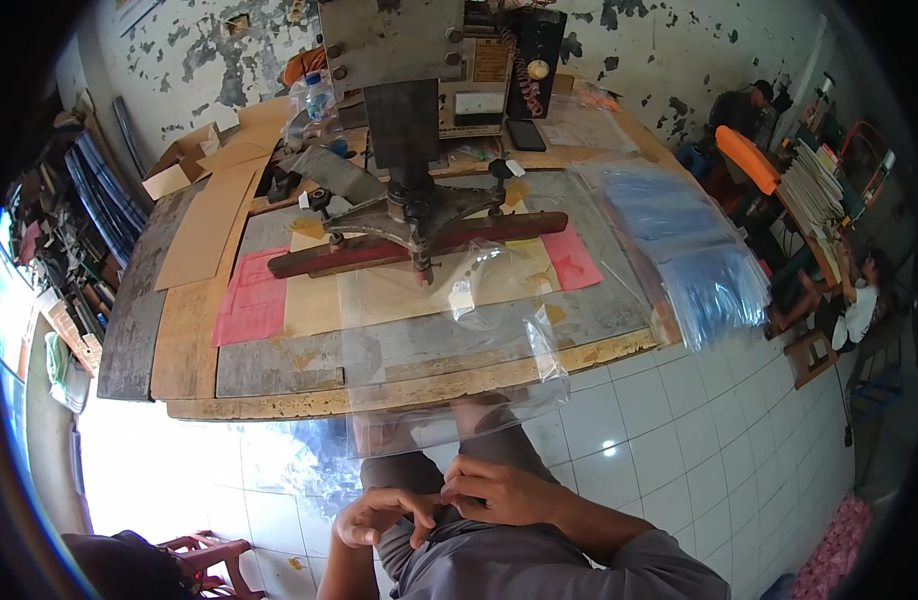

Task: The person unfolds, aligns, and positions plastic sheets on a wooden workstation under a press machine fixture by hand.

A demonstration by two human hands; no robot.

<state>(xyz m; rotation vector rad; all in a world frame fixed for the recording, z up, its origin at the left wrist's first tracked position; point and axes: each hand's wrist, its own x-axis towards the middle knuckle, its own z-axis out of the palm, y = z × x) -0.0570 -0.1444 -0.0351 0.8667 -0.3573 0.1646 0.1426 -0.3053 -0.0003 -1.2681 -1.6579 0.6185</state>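
Note:
My left hand (387, 515) is above my lap with its fingers bent and apart, and nothing shows in it. Close beside it, my right hand (497, 490) has its fingers curled together near the left fingertips; what they hold, if anything, is hidden. Beyond both hands, a clear plastic sheet (459, 372) lies across the worktable and hangs over its front edge (279, 405). Over that sheet stands a press head (411, 205) with a long red-brown bar (339, 256). Beneath the bar are a tan sheet (314, 300) and pink pieces (251, 297).
Blue-tinted plastic bags (694, 250) are stacked at the table's right. Cardboard (194, 225) lies at the left. A bottle (317, 98) and phone (526, 135) sit at the back. Two other people (744, 110) are at the far right. A red stool (214, 562) stands lower left.

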